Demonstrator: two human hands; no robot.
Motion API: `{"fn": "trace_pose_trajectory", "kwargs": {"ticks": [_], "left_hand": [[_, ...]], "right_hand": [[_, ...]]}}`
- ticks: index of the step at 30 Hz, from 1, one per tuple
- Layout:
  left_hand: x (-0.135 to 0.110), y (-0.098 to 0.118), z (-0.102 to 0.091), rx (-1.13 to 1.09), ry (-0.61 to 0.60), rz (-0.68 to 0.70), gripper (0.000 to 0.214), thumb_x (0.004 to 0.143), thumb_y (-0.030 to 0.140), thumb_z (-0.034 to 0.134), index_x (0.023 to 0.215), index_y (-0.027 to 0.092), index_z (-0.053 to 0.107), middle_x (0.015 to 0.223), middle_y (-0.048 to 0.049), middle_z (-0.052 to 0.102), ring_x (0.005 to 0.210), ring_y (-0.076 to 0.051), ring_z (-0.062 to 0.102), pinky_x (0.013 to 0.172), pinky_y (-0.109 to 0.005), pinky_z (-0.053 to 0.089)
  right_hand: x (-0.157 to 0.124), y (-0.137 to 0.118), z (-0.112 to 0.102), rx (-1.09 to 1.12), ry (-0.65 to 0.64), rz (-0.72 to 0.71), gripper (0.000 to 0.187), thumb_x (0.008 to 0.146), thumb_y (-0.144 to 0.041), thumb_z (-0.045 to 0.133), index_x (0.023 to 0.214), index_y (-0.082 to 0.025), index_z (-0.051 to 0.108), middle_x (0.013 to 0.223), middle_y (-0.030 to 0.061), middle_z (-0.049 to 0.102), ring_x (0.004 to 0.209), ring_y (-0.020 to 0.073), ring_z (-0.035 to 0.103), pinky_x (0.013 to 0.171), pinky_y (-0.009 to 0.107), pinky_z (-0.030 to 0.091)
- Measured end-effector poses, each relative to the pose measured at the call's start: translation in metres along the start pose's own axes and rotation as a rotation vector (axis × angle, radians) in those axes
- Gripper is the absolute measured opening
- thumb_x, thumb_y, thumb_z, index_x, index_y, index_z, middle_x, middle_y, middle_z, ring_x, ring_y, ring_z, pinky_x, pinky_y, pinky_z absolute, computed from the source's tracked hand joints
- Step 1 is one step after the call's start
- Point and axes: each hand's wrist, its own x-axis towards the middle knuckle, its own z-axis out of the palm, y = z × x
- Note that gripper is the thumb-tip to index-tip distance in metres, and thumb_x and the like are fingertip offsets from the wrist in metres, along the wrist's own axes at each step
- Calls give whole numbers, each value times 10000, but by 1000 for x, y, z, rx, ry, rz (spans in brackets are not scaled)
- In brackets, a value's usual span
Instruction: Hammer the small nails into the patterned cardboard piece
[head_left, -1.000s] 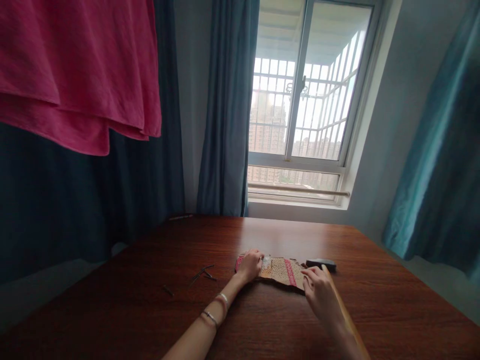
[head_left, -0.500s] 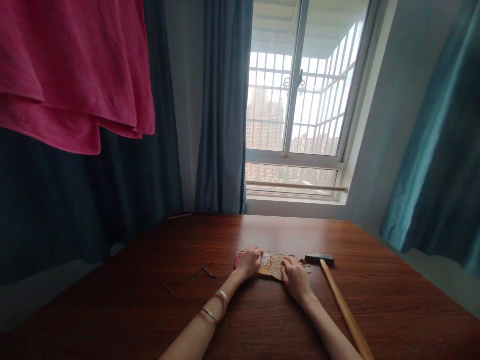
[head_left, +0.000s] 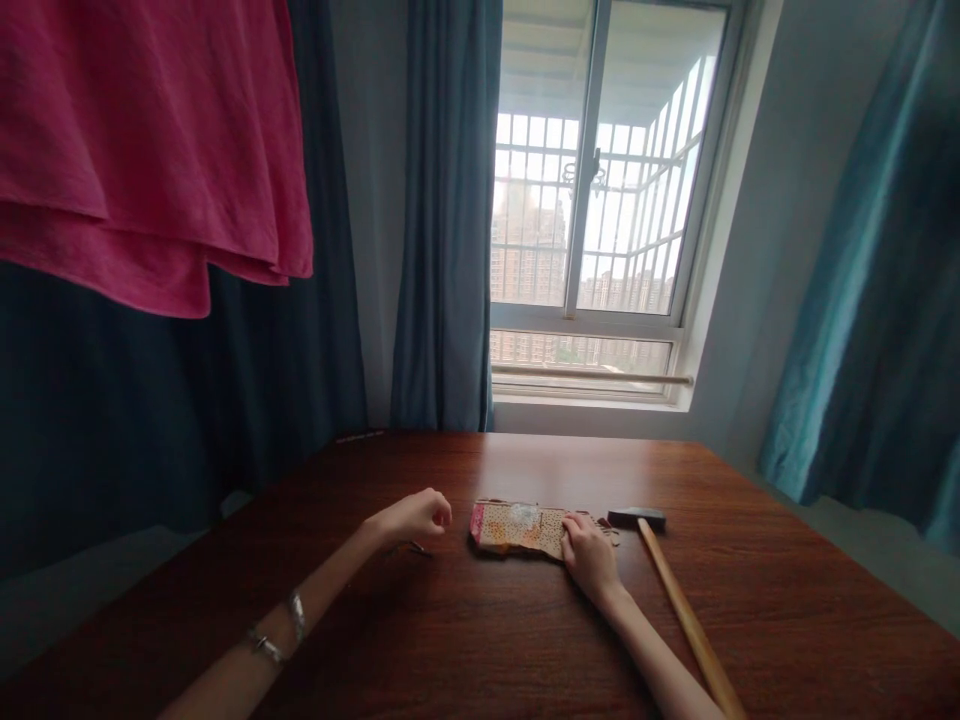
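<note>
Low in the middle of the frame, the right hand (head_left: 589, 552) lies flat with fingers spread on the right end of a patterned piece of card (head_left: 517, 527), pinning it to the tabletop (head_left: 465, 650). The left hand (head_left: 415, 517) hovers just left of the card, apart from it. Its fingers are curled in over a thin nail (head_left: 420, 547), but I cannot tell whether they hold anything. A hammer (head_left: 679, 600) lies untouched just right of the card, its dark head near the right hand and its wooden handle running toward the lower right corner.

Only one end of the card is weighted, so it could pivot or slide if nudged. A nail this thin could slip from curled fingertips and roll away. The right forearm lies close to the hammer handle and could knock it.
</note>
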Motion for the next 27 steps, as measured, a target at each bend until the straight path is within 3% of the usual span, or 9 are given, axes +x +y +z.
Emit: {"fn": "trace_pose_trajectory", "kwargs": {"ticks": [4, 9, 22, 27], "left_hand": [[-28, -6, 2, 214, 44, 69, 171, 662, 230, 529, 758, 186, 663, 811, -19, 589, 720, -147, 524, 632, -219, 375], [-42, -1, 13, 295, 27, 110, 180, 700, 196, 495, 785, 213, 652, 850, -22, 583, 817, -162, 528, 698, -218, 386], [-34, -4, 27, 449, 44, 153, 171, 729, 100, 451, 673, 172, 595, 794, -64, 582, 863, -209, 525, 747, -275, 404], [-25, 9, 22, 331, 103, 196, 104, 721, 129, 501, 694, 157, 598, 795, -50, 587, 823, -182, 531, 736, -256, 398]], "right_hand": [[-1, 0, 0, -4, -6, 0, 340, 779, -169, 395, 1049, -168, 603, 1107, 94, 604, 1048, 184, 512, 915, 261, 343], [-1, 1, 0, -11, -25, 0, 375, 755, -142, 411, 1078, -166, 600, 1124, 94, 604, 1072, 185, 503, 932, 265, 336], [-1, -1, -4, 54, -19, 9, 379, 752, -127, 422, 1074, -183, 613, 1135, 91, 604, 1082, 191, 504, 941, 287, 344], [-1, 0, -2, 132, 1, 9, 365, 757, -129, 416, 1057, -181, 618, 1123, 90, 605, 1066, 193, 514, 936, 295, 354]]}}
